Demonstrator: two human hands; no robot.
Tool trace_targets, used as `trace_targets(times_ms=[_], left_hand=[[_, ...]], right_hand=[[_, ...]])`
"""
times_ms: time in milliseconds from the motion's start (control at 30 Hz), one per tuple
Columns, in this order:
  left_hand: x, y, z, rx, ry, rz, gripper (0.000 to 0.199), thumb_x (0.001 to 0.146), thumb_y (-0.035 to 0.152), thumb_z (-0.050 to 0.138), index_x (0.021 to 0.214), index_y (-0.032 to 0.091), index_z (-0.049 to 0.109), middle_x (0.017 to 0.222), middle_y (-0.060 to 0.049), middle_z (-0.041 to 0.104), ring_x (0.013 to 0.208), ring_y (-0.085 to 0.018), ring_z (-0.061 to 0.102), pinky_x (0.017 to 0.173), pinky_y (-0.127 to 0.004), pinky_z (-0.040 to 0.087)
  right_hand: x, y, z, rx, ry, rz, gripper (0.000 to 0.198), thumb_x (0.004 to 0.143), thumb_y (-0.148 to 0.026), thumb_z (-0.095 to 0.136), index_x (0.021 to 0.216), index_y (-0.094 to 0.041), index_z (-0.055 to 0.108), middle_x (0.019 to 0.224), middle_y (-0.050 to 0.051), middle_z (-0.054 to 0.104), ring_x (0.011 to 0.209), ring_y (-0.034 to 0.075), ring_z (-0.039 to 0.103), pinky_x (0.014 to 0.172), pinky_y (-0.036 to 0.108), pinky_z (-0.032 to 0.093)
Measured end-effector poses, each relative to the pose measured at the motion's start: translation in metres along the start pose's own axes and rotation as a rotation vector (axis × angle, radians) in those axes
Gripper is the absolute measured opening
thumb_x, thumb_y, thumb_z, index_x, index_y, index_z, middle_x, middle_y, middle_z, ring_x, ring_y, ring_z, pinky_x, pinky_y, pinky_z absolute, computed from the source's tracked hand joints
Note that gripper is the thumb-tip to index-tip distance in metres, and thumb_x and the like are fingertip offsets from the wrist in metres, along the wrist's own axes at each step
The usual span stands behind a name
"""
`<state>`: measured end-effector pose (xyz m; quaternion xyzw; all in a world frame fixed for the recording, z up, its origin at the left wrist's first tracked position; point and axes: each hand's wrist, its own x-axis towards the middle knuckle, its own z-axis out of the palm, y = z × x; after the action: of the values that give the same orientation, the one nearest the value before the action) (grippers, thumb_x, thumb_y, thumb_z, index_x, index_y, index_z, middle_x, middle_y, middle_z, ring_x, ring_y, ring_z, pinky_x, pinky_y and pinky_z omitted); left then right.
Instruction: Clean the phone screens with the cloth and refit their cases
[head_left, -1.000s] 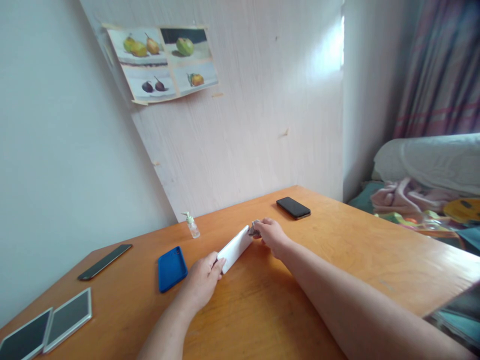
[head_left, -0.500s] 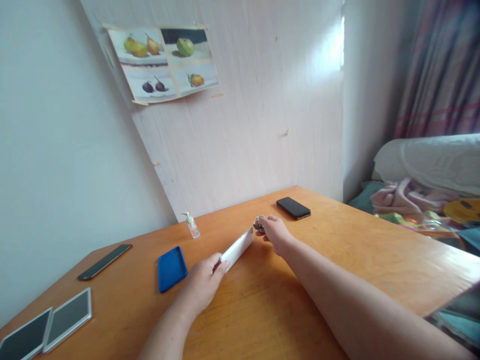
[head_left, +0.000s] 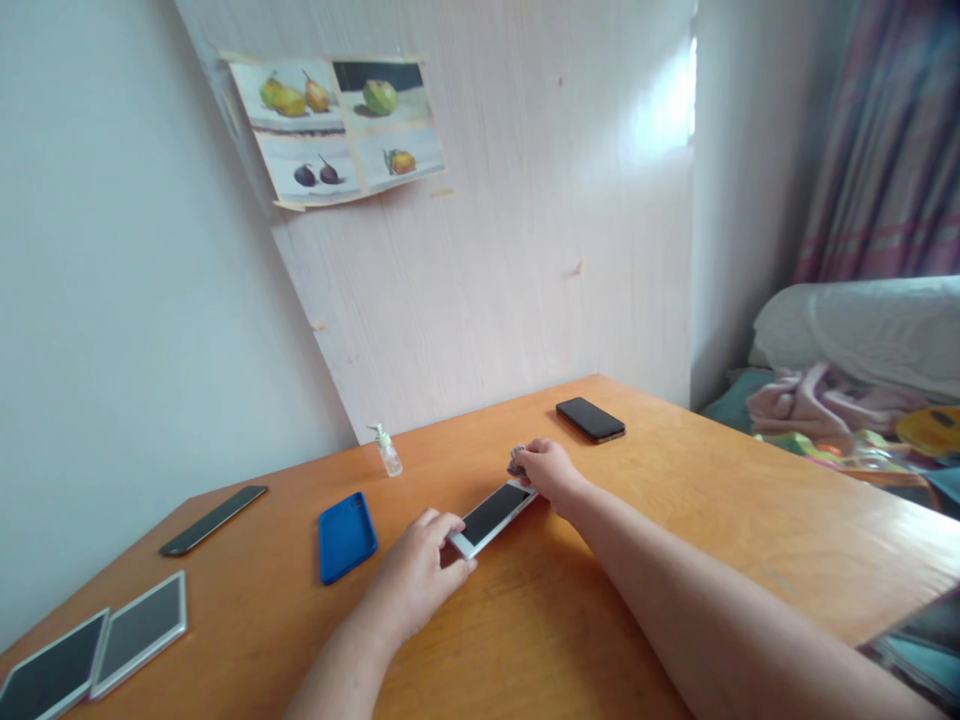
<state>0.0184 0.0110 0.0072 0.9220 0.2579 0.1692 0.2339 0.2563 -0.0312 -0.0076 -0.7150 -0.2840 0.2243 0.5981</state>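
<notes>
A white-framed phone (head_left: 493, 516) lies low over the table with its dark screen facing up. My left hand (head_left: 422, 568) grips its near end, thumb along one edge and fingers along the other. At the far end, my right hand (head_left: 553, 470) is closed on a small crumpled grey cloth (head_left: 516, 461); some of its fingers are hidden behind the hand and seem to touch the phone's far corner. Left of my left hand lies a blue phone case (head_left: 346, 538).
A clear pump bottle (head_left: 389, 456) stands near the wall. A black phone (head_left: 590, 419) lies at the back right of the wooden table (head_left: 720, 510). To the left are a dark phone (head_left: 214, 521) and two white-framed devices, one a tablet-like slab (head_left: 142, 635).
The phone has turned from its white back showing, tilted on edge, to its screen facing up and lower. My right hand keeps the cloth by its far end.
</notes>
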Motion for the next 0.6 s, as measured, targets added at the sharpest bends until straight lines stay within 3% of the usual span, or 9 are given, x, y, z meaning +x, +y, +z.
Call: trace_targets(times_ms=[133, 333, 600], left_hand=[[-0.0008, 0.0, -0.0001, 0.006, 0.003, 0.011, 0.028, 0.076, 0.027, 0.062, 0.104, 0.022, 0.062, 0.103, -0.005, 0.06, 0.097, -0.02, 0.059, 0.085, -0.028, 0.045], [-0.0022, 0.0009, -0.0012, -0.029, -0.012, -0.016, 0.032, 0.075, 0.027, 0.062, 0.107, 0.022, 0.061, 0.108, -0.006, 0.059, 0.104, -0.021, 0.058, 0.091, -0.029, 0.046], [-0.0028, -0.0023, 0.0005, -0.041, -0.003, -0.012, 0.032, 0.076, 0.029, 0.062, 0.107, 0.023, 0.061, 0.111, -0.007, 0.058, 0.109, -0.023, 0.057, 0.097, -0.031, 0.043]], right_hand=[[0.0005, 0.0034, 0.0001, -0.144, -0.024, -0.084, 0.024, 0.071, -0.016, 0.06, 0.094, -0.019, 0.061, 0.065, -0.001, 0.066, 0.053, 0.011, 0.058, 0.051, 0.02, 0.038], [-0.0066, -0.0005, -0.0038, -0.354, -0.086, -0.221, 0.015, 0.069, -0.012, 0.059, 0.076, -0.022, 0.067, 0.061, -0.001, 0.064, 0.061, 0.014, 0.056, 0.055, 0.023, 0.034], [-0.0054, 0.0005, -0.002, -0.453, -0.092, -0.266, 0.015, 0.072, -0.013, 0.059, 0.078, -0.022, 0.069, 0.067, 0.001, 0.066, 0.067, 0.016, 0.057, 0.058, 0.023, 0.035]])
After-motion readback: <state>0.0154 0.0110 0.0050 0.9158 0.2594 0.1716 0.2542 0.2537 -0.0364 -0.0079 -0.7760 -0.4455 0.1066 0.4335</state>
